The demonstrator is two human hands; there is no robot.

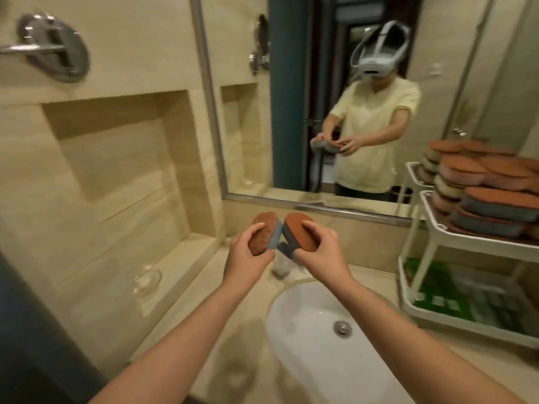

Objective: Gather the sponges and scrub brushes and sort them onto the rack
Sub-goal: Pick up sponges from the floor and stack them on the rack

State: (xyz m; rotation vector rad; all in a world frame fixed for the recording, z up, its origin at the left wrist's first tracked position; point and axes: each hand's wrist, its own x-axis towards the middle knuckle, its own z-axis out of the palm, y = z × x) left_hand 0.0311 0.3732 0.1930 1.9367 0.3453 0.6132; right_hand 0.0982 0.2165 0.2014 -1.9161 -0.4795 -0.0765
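Two sponges are up in the air, one in each hand, over the far edge of the sink (306, 316). The left hand (248, 255) has its fingers curled round the brown sponge (261, 233). The right hand (319, 247) grips the orange sponge (300, 230) the same way. The two sponges touch at their grey-blue sides and tip together like a little roof. I think the person holds them side by side to see if they are the same kind, so each can go with its own pile.

The rack (466, 242) stands at the right, on the counter beside the sink. Its top shelf is piled high with sponges (495, 199), orange side up, so not much room looks left there. The low shelf holds green packs (431, 290), too blurry to name.

The way from the hands to the rack looks open. Just below the two sponges is a small pale thing (281, 268). It is blurry and may be the tap. A clear glass dish (147, 279) sits on the ledge at the left. The mirror (379, 83) on the far wall shows the person holding both sponges.
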